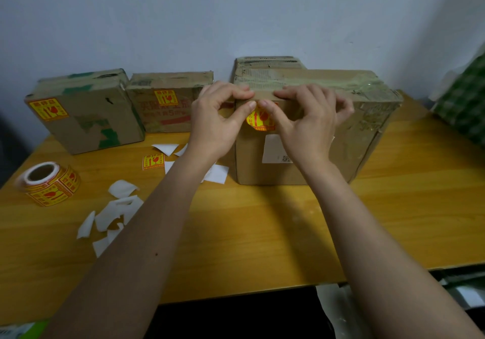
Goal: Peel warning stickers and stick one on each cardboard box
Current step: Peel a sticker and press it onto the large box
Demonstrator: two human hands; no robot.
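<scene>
Head view: left hand (217, 118) and right hand (307, 120), thumbs and curled fingers pressing yellow sticker (261, 122) onto big right box (328, 154).

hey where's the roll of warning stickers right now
In the head view, the sticker roll lies on the wooden table at the far left, in front of the leftmost cardboard box, beside torn backing scraps.
</scene>
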